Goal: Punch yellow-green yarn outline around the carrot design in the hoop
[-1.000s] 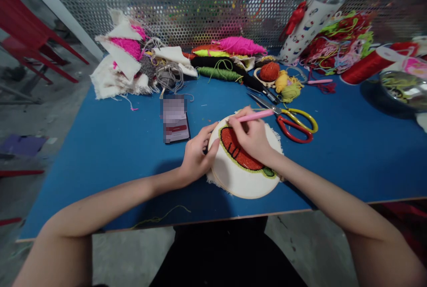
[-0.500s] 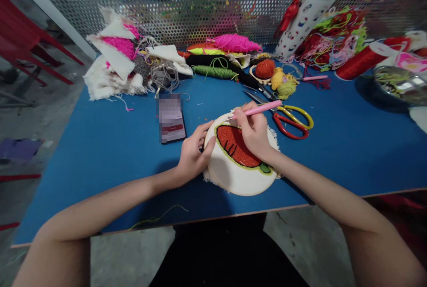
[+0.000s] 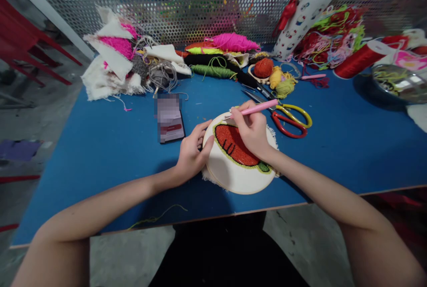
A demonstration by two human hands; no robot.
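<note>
A round embroidery hoop point(image 3: 247, 182) with white cloth stretched in it lies tilted near the table's front edge. The cloth carries an orange-red carrot point(image 3: 233, 145) outlined in black and yellow-green, with a green top point(image 3: 263, 167) at lower right. My left hand point(image 3: 194, 151) grips the hoop's left rim, thumb on the cloth and the other fingers partly hidden behind. In my right hand point(image 3: 252, 129) is a pink punch needle point(image 3: 258, 107), pinched like a pen over the upper part of the hoop. Its thin metal tip is at the carrot's upper-left outline; whether it pierces the cloth I cannot tell.
Red-and-yellow-handled scissors point(image 3: 290, 122) lie right of the hoop, a phone point(image 3: 170, 120) to the left. Behind are cloth scraps point(image 3: 113, 69), pink yarn point(image 3: 235, 42), a tilted tumbler point(image 3: 302, 22), a red thread spool point(image 3: 362, 59) and a metal bowl point(image 3: 400, 85). A perforated metal panel point(image 3: 160, 2) closes the back.
The punch needle has shifted slightly left and tipped a little with my right hand. My left hand keeps its hold on the hoop. The whole view has moved slightly.
</note>
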